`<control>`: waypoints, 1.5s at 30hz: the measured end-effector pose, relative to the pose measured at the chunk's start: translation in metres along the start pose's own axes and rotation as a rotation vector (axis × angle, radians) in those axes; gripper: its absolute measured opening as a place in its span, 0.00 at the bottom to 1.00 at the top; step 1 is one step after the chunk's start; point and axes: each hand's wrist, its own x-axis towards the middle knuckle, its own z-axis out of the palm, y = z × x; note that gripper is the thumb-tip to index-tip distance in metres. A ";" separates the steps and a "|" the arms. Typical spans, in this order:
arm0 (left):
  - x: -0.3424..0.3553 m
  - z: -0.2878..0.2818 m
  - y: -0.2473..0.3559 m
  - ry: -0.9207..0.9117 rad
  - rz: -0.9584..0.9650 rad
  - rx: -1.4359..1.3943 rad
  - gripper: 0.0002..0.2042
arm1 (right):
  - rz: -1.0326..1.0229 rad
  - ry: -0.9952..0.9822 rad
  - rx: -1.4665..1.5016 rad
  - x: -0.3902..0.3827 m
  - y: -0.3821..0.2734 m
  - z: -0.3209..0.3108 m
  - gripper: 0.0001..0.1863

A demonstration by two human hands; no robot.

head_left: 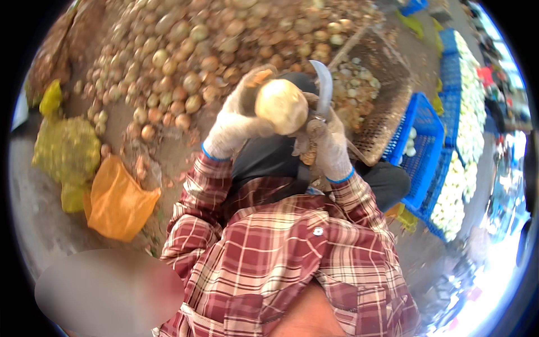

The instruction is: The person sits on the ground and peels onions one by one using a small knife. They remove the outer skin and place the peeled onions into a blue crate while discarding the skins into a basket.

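A large pale onion (281, 106) is held up over my lap, with my left hand (234, 119) wrapped round its left side. A scrap of orange-brown onion skin (259, 77) shows at the fingertips of that glove. In my right hand (332, 142) is a knife (324, 84) with a short curved blade, pointing up and away beside the onion. My right fingers sit close to the onion's right side; whether they touch it I cannot tell. Both hands wear whitish work gloves with blue cuffs. Papery peel (306, 151) hangs below the right hand.
A wide heap of unpeeled onions (185, 50) covers the ground ahead. At right stand a dirty crate (387, 73) with onions and peel, a blue crate (420, 163) and several crates of white peeled onions (457, 168). A yellow net sack (67, 149) and an orange bag (120, 202) lie left.
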 end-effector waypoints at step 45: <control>0.011 0.125 -0.095 -0.091 -0.342 0.087 0.41 | -0.550 0.273 -1.600 -0.097 -0.034 -0.102 0.30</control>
